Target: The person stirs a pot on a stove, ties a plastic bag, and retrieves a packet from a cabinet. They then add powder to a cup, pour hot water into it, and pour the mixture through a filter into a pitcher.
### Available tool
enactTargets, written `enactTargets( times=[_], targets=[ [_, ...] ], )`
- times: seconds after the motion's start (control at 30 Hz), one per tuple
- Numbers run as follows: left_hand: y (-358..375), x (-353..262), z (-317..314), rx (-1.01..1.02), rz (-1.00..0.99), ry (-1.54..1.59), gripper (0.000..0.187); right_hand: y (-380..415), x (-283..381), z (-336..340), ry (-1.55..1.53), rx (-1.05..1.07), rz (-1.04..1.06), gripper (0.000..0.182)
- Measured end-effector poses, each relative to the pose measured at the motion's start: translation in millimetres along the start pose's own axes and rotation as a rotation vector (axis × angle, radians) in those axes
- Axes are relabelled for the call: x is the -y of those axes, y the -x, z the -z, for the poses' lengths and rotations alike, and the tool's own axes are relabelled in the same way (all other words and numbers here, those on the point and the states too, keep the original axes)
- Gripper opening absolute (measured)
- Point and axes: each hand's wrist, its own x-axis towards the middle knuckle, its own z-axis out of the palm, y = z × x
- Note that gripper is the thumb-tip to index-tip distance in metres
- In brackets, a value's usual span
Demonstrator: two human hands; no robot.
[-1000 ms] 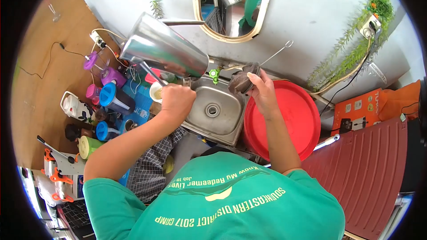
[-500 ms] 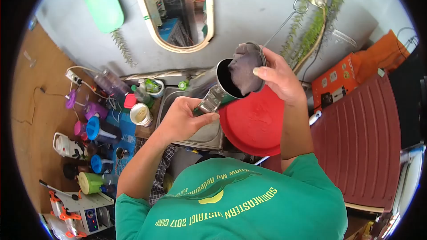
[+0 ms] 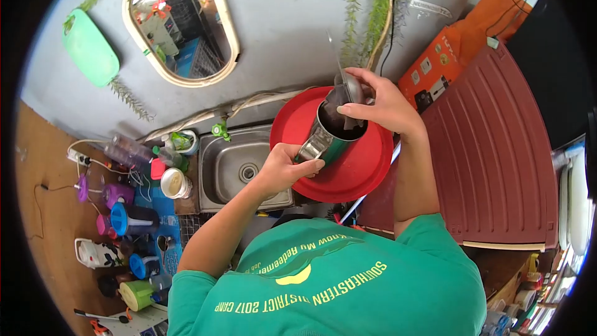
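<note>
My left hand (image 3: 280, 171) is closed around the shiny handle of a tall green metal mug (image 3: 336, 150), which is tilted with its dark mouth facing up. In my right hand (image 3: 388, 107) is a cloth strainer (image 3: 336, 101) with a metal rim and a long thin wire handle. The strainer's dark cloth bag hangs at the mouth of the mug, its lower part inside the opening. How deep it reaches is hidden. Both are above a round red tray (image 3: 289, 118).
A steel sink (image 3: 211, 168) with a green faucet (image 3: 220, 129) lies left of the tray. A white tub (image 3: 176, 184), pitchers and bottles crowd the left side. To the right are a maroon ribbed panel (image 3: 497, 155) and an orange box (image 3: 429, 68). A mirror (image 3: 233, 56) hangs on the wall.
My view has swung to the right. The strainer has tipped from facing me to edge-on, and its cloth has gone down into the mug's mouth. Both hands keep their hold.
</note>
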Motion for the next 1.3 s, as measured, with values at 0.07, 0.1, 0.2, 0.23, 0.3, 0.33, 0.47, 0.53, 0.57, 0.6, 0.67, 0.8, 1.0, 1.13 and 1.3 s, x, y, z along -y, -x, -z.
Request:
enactTargets(
  times=[0.07,0.1,0.2,0.23,0.3,0.33,0.47,0.53,0.57,0.6,0.67,0.8,1.0,1.13,1.3],
  targets=[
    [-4.2,4.1,-1.1,0.002,0.006,0.033,0.019,4.6,0.5,-0.4,-0.043,0.048,0.008,0.083],
    [-7.0,5.3,-0.3,0.001,-0.008,-0.01,0.018,5.0,1.2,-1.7,-0.012,0.064,-0.009,0.086],
    [-15.1,7.8,2.7,0.005,-0.027,-0.057,0.017,5.8,10.8,-3.9,0.344,0.045,0.033,0.08],
    [-17.3,7.8,3.8,0.014,-0.039,-0.06,0.017,6.0,16.1,-4.3,0.468,0.007,0.058,0.083],
    [-21.6,9.8,8.2,0.021,-0.054,-0.061,0.017,6.5,16.1,-7.1,0.601,-0.028,0.114,0.084],
    [-24.5,13.4,11.9,0.031,-0.032,-0.045,0.018,5.2,15.9,-8.5,0.731,-0.058,0.173,0.085],
    [-30.9,27.0,20.3,0.026,0.01,-0.016,0.022,-6.5,15.6,-13.6,0.799,0.105,0.17,0.085],
    [-32.2,27.0,21.4,0.032,-0.002,0.007,0.027,-11.7,11.8,-19.2,0.796,0.15,0.177,0.084],
    [-32.7,27.6,20.6,0.046,-0.008,0.03,0.032,-13.4,8.7,-20.7,0.798,0.161,0.188,0.084],
    [-33.2,29.1,19.5,0.026,-0.013,0.033,0.032,-14.2,4.7,-20.6,0.792,0.157,0.178,0.084],
    [-31.3,33.7,18.4,-0.033,-0.145,-0.083,0.039,-15.2,-0.3,-20.9,0.772,0.137,0.198,0.083],
    [2.1,38.7,24.4,-0.3,-0.397,-0.443,0.057,-11.0,15.4,-26.7,0.65,0.178,0.169,0.088],
    [125.9,96.0,70.6,-0.438,-0.111,-0.32,0.051,7.7,35.9,-45.2,0.759,-0.189,0.376,0.084],
    [239.0,170.5,103.6,-0.79,0.121,-0.147,0.036,12.2,43.5,-95.7,0.443,-0.629,0.675,0.03],
    [377.1,254.2,123.7,-1.128,0.357,-0.256,0.027,12.2,43.8,-218.6,-0.21,-0.296,1.202,0.021]
  ],
)
